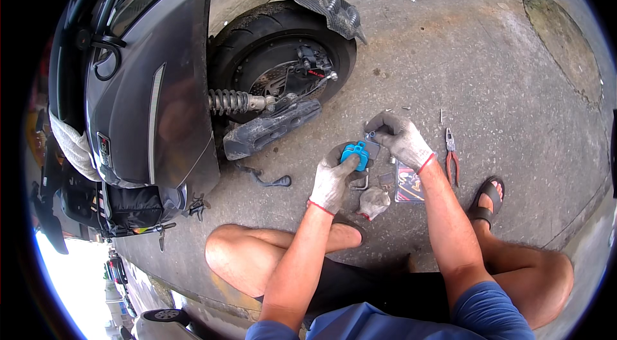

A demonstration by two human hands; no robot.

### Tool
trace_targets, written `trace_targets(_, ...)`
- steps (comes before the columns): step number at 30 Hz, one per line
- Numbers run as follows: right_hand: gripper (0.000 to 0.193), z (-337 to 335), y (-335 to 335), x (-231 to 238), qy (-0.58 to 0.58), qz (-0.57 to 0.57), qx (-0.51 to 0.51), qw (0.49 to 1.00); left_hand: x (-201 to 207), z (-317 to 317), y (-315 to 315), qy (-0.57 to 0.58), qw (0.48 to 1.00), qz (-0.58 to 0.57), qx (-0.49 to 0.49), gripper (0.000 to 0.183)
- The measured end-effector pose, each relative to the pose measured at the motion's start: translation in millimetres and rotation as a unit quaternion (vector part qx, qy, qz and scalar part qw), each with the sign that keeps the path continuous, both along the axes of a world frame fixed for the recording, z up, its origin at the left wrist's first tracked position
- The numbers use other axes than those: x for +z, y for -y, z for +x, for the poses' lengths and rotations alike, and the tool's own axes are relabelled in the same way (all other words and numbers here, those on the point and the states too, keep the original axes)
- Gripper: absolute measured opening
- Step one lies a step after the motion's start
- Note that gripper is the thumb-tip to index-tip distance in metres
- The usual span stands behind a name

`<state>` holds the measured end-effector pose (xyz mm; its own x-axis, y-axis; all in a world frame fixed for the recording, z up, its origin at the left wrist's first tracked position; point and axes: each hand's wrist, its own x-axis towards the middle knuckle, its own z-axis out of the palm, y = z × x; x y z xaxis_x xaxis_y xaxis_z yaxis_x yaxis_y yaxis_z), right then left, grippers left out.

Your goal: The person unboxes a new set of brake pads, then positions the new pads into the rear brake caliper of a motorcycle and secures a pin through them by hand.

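My left hand (329,184), in a grey-palmed white work glove with a red cuff, holds blue brake pads (355,156) between thumb and fingers. The pads face up, and their tabs point away from me. Just to the right, my gloved right hand (403,139) has its fingers curled into a pinch close to the pads. A small bluish bit shows at its fingertips, too small to name. Below the hands, a crumpled whitish cloth or glove (374,202) lies on the concrete. A printed card package (409,184) rests under my right wrist.
Red-handled pliers (452,159) lie to the right, with a thin metal pin (441,116) beyond them. At left stands a dark scooter (151,83); its rear wheel (283,60) carries a disc and caliper. A black curved part (265,177) lies on the ground near my right-angled left knee (234,253).
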<state>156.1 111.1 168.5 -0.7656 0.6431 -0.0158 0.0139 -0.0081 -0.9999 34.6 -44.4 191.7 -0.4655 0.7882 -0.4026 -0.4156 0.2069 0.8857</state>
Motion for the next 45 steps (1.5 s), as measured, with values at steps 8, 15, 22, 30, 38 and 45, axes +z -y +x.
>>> trace_targets(8,0.02,0.3,0.4,-0.8,0.001,0.057,-0.005,0.998,-0.6,-0.5,0.7,-0.005,1.0,0.004,-0.006,0.042)
trace_targets(15,0.02,0.7,-0.1,-0.5,0.009,0.059,-0.003,0.998,-0.4,0.4,0.1,-0.011,1.0,0.0,-0.005,0.043)
trace_targets(22,0.02,-0.4,0.5,-4.6,0.003,0.052,-0.01,0.999,1.0,0.4,-0.7,0.0,1.0,0.002,-0.002,0.04)
trace_targets(30,0.02,-1.3,0.9,-6.8,0.0,0.051,-0.018,0.999,1.9,1.1,-1.6,-0.002,1.0,0.001,-0.005,0.04)
trace_targets(38,0.02,-2.5,1.2,-8.3,-0.007,0.056,-0.02,0.998,0.1,0.1,-1.4,-0.003,1.0,0.012,-0.011,0.043)
trace_targets(45,0.02,-3.5,1.8,-9.8,-0.005,0.061,-0.031,0.998,1.8,1.0,-2.7,0.004,1.0,0.009,0.005,0.036)
